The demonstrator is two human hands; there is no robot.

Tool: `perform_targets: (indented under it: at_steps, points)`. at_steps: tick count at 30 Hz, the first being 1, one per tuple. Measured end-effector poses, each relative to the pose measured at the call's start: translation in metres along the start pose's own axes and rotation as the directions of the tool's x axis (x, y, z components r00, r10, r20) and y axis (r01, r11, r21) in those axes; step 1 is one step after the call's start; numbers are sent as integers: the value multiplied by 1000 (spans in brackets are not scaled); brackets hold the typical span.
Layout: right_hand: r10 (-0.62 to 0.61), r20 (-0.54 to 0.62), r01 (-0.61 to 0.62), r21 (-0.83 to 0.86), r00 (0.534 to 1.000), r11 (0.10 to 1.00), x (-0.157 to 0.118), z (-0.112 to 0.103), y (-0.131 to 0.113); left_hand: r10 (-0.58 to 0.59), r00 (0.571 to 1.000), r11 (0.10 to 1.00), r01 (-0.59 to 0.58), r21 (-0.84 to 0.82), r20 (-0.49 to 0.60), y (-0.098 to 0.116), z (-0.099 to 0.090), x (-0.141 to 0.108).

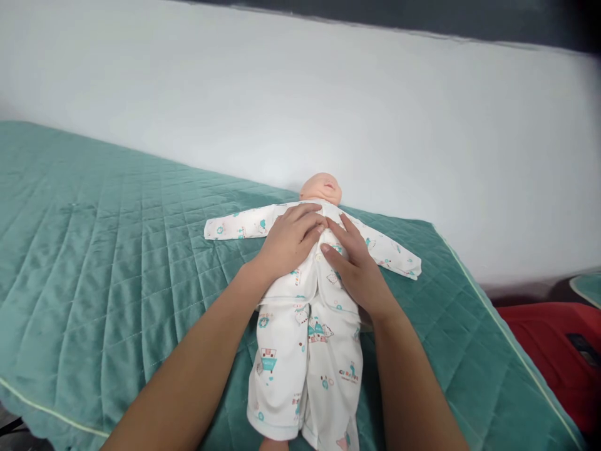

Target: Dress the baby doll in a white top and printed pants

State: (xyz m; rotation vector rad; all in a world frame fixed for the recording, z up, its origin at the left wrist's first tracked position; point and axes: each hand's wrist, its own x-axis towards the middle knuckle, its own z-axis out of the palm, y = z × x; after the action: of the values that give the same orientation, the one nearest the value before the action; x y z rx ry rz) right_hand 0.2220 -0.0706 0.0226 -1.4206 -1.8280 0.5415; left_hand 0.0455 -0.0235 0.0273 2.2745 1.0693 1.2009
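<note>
Clothed doll (322, 188), left hand (293, 238) and right hand (359, 266) on its shirt (303, 279), fingers (346, 237) loosely spread

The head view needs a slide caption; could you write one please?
Left hand and right hand on a doll in printed white clothes, green quilt beneath.

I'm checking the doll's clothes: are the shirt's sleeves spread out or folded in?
Spread out: the sleeves reach to either side over the green quilt, and neither lies folded across the doll.

The jacket (300, 283) and trousers (282, 382) are white with small teal prints. The quilt (117, 250) is green, with diamond stitching.
</note>
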Motion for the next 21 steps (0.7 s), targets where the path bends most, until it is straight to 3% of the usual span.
perform_targets:
  at_steps: [9, 16, 21]
  points:
    - [22, 7, -22, 53, 1000, 998, -1, -1, -2, -16, 1000, 998, 15, -69, -12, 0, 0, 0]
    - [69, -187, -37, 166, 980, 985, -2, 5, -5, -51, 999, 966, 48, -252, -2, -7, -2, -1]
    - [35, -220, 5, 176, 975, 984, -3, 6, -5, -67, 998, 953, 64, -296, -1, -9, -2, -1]
